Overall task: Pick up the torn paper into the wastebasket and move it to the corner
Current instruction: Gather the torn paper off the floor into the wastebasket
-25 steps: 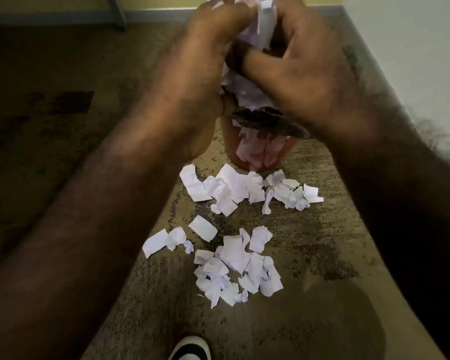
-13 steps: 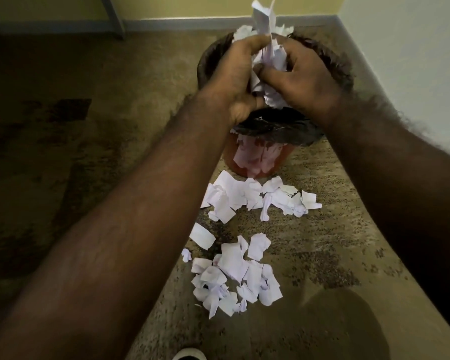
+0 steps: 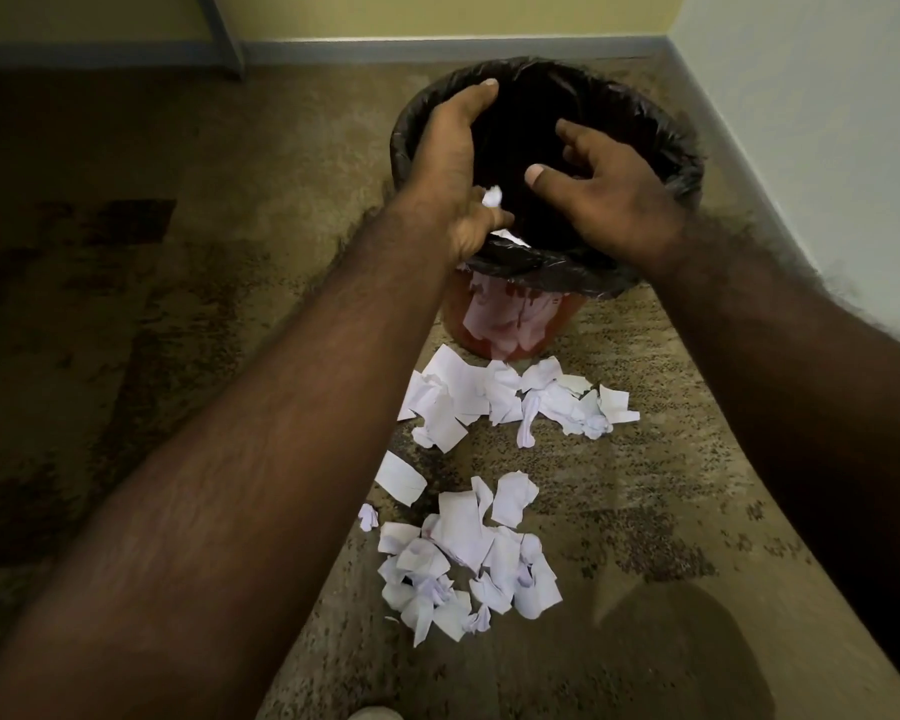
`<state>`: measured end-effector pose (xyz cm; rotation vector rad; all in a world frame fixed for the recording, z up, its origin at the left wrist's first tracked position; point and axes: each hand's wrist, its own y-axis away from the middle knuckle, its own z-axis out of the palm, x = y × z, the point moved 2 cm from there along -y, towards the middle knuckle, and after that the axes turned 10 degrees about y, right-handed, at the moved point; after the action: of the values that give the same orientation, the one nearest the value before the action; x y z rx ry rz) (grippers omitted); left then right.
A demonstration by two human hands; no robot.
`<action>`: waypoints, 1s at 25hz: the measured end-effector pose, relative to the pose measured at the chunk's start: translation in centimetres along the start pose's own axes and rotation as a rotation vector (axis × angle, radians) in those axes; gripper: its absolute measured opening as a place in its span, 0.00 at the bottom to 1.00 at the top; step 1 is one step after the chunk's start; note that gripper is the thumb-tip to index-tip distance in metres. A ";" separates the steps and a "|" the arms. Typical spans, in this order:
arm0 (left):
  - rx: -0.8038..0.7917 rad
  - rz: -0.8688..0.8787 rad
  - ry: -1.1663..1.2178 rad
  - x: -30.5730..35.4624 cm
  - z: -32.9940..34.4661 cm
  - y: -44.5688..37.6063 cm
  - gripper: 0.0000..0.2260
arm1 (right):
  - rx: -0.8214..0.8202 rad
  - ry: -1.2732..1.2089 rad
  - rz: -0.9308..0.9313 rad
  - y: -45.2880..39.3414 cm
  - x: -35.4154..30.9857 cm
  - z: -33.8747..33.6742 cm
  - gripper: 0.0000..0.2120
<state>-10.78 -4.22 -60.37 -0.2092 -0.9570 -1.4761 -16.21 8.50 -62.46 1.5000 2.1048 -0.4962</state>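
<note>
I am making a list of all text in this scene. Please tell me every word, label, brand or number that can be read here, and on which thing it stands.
No text can be read.
Torn paper on the carpet: faint purple marks, too blurred to read.
Wastebasket and its black liner: no label or brand shows.

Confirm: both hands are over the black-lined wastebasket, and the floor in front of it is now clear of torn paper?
Not clear. The head view shows both hands over the wastebasket, but two heaps of torn paper remain on the carpet.
</note>
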 end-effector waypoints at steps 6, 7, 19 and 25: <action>-0.015 0.261 -0.076 1.4 -2.5 -0.3 0.24 | 0.218 -0.187 -0.079 2.6 1.9 -1.8 0.23; 0.002 0.347 -0.057 2.0 -3.3 0.1 0.21 | 0.326 -0.223 -0.091 3.1 2.6 -2.3 0.20; 0.565 0.211 -0.718 -6.4 -28.8 2.2 0.15 | 0.087 0.012 0.570 21.1 21.1 10.6 0.24; 0.303 -0.143 -1.209 -12.2 -34.1 6.1 0.30 | -0.092 -0.098 0.851 32.8 17.6 21.6 0.50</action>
<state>10.93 -16.61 -87.25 -0.8773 -2.1673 -1.2386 14.23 20.47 -90.38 2.0583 1.2134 -0.1373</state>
